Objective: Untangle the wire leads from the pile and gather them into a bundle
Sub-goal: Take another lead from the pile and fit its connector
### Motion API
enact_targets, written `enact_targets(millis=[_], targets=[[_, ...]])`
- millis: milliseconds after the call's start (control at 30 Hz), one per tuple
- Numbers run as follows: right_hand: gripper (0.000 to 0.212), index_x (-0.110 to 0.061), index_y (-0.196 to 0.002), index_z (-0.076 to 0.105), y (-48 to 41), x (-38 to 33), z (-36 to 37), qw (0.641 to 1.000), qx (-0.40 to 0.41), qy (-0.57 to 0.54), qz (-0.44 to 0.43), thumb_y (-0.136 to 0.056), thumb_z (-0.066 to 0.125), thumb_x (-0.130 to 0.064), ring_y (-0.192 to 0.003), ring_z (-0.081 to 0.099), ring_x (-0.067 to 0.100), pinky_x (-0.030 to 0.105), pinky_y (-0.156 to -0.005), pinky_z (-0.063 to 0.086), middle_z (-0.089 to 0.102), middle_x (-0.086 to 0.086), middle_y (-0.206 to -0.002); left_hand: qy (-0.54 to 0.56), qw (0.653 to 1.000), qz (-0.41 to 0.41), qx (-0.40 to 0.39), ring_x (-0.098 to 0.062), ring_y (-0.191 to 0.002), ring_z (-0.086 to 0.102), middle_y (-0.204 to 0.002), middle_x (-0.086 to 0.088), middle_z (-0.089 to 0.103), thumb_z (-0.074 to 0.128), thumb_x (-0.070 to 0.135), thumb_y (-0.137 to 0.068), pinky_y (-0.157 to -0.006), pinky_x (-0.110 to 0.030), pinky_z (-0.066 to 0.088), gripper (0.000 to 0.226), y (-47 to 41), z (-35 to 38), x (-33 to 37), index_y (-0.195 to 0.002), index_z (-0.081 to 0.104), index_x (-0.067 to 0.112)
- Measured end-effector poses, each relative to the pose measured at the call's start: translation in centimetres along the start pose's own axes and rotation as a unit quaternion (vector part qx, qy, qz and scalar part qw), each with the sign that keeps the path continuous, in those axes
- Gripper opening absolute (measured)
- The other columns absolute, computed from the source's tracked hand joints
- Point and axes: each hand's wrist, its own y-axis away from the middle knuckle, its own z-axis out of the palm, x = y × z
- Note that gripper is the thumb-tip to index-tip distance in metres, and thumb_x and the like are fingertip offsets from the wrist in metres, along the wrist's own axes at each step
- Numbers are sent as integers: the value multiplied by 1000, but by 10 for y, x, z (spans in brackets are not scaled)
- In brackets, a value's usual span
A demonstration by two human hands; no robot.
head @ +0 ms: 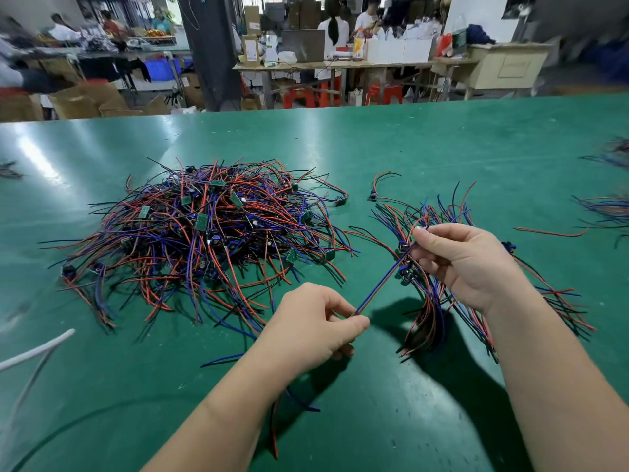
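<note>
A big tangled pile of red, blue and black wire leads (207,229) with small green circuit boards lies on the green table, left of centre. My right hand (466,264) grips a bundle of gathered leads (425,301), whose ends fan out above and below the fist. A taut red-and-blue lead (381,284) stretches from that bundle down to my left hand (313,325), which pinches its free end between thumb and forefinger. More wire hangs from under my left wrist.
A single lead with a black connector (374,195) lies between pile and bundle. Other wire bunches (606,209) sit at the table's right edge. A white cable (34,352) crosses the near left. People and benches stand beyond the table's far edge.
</note>
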Motion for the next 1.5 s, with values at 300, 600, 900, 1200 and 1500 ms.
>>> enact_targets(millis=[300,600,900,1200,1500], targets=[[8,0,-78,63,-2,-7,-12,998,28,-31,38,-73,69,0,-55,69,18,16,-46,52,68,12,-59,-44,998,34,11,-16,-61,71,-60,5,71,70,33,-81,-67,-37,60,13,5,6,5,-81,64,22],[27,-8,-100,61,-4,-1,-10,995,57,75,-19,-81,63,10,-40,59,14,17,-39,44,64,8,-54,31,996,14,-86,-20,-56,69,-54,8,54,65,22,-86,-60,-36,60,10,11,13,8,-96,65,25],[24,-15,-101,64,-9,7,-5,994,62,77,-52,-95,42,-6,-39,57,17,18,-40,42,63,7,-50,231,960,32,-157,-15,-62,68,-74,-5,73,71,26,-83,-58,-23,52,9,18,7,25,-85,64,20],[37,9,-99,59,21,28,26,942,-305,119,68,-68,78,0,-51,56,16,20,-50,45,62,8,-65,506,855,114,17,-12,-52,64,-76,-9,69,79,25,-49,-43,-19,48,22,14,-1,34,-62,61,20],[48,-13,-76,76,31,32,44,940,-293,-165,49,-37,97,-30,-55,62,7,17,-55,52,66,6,-64,498,829,144,209,-10,-57,61,-63,1,63,78,20,-53,-52,-18,51,28,8,5,30,-69,55,15]])
